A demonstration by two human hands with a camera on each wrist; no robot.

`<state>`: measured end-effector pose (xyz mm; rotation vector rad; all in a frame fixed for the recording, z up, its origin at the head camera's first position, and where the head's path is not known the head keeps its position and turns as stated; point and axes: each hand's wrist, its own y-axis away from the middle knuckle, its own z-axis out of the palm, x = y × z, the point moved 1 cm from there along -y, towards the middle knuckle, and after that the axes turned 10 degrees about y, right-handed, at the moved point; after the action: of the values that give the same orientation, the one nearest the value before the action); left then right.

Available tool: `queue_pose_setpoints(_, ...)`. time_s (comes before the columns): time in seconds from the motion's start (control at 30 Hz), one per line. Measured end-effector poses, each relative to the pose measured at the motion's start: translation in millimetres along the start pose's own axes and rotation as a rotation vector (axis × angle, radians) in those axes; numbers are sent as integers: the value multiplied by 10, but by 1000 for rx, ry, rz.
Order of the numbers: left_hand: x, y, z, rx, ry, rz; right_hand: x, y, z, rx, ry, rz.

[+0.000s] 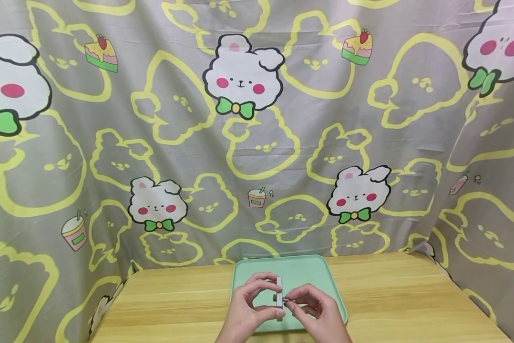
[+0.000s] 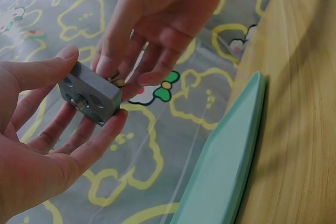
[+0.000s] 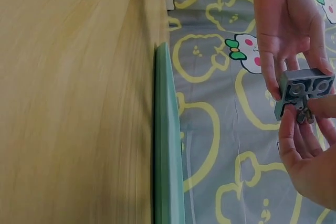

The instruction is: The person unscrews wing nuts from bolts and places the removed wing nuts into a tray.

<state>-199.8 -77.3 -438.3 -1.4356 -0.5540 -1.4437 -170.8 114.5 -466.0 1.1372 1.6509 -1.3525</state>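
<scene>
A small grey square block [image 1: 279,298] is held up over the green tray by my left hand [image 1: 248,305], thumb on one edge and fingers on the opposite one. Round recesses show on the face of the block [image 2: 90,94] in the left wrist view. From its other side, a thin metal stem with a wing nut [image 3: 304,115] sticks out. My right hand [image 1: 314,307] pinches this wing nut between thumb and fingers, close against the block. The fingers partly cover the nut, so how far it sits on the stem cannot be told.
Below both hands a light green tray [image 1: 297,267] with a raised rim lies on the wooden table [image 1: 184,295]. A grey curtain [image 1: 257,143] with cartoon prints hangs behind the table and along both sides.
</scene>
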Motion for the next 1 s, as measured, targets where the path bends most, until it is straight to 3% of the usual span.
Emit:
queue_pose_setpoints(0.2,25,0,-18,3,9,-3,74,-4,28,115,239,-493)
queue_pose_setpoints(0.27,32,-2,-22,2,12,-4,105,-7,30,152,296,-606)
queue_pose_setpoints(0.5,38,-7,-31,-6,18,-4,143,-38,41,246,418,-861)
queue_pose_setpoints(0.6,39,-3,-34,-5,16,-3,142,-46,49,259,426,-911)
queue_pose_setpoints(0.7,41,0,-40,2,15,-1,142,-46,54,247,415,-895)
queue_pose_setpoints(0.8,43,4,-47,11,16,5,111,-28,46,211,380,-786)
queue_pose_setpoints(0.9,44,4,-50,16,17,11,42,-7,24,149,269,-557)
queue_pose_setpoints(1.0,45,2,-45,18,19,13,-13,-10,-9,105,106,-241)
